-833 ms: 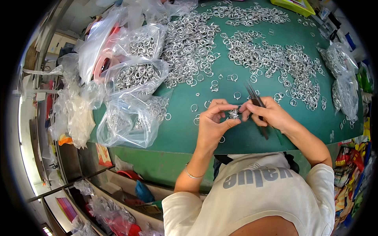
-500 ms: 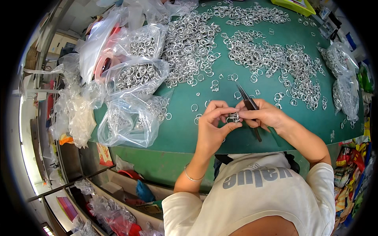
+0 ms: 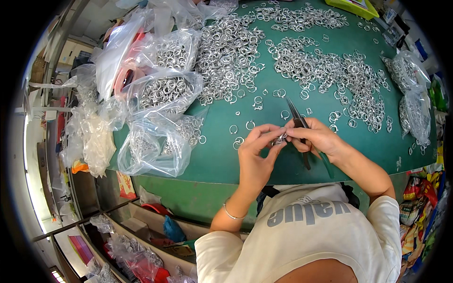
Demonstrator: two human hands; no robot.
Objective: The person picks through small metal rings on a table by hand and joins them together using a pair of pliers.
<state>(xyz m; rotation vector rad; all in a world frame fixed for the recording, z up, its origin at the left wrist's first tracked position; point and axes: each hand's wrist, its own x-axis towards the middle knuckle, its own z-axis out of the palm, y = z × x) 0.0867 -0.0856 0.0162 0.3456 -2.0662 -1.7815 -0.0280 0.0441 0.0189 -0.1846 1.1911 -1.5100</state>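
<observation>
Close to the table's front edge, my two hands meet over a small cluster of shiny metal rings [image 3: 280,138]. The thumb and fingers of my left hand [image 3: 255,160] pinch the cluster from the left. From the other side, the closed fingertips of my right hand [image 3: 320,137] grip it too. Tucked in the right hand is a dark pair of tweezers [image 3: 295,111], points away from me; part of it is hidden by the fingers. How the rings are joined is too small to tell.
Loose metal rings form a large pile [image 3: 226,56] and a wide heap [image 3: 330,70] on the green table [image 3: 222,162]. Clear plastic bags [image 3: 155,148] of rings stand on the left, another bag [image 3: 415,113] on the right. A yellow-green basket [image 3: 365,12] sits at the far edge.
The ring cluster has turned between my fingertips, and less of it shows now. My left hand has shifted slightly and its fingers have closed nearer the right hand. The tweezers have tilted a little.
</observation>
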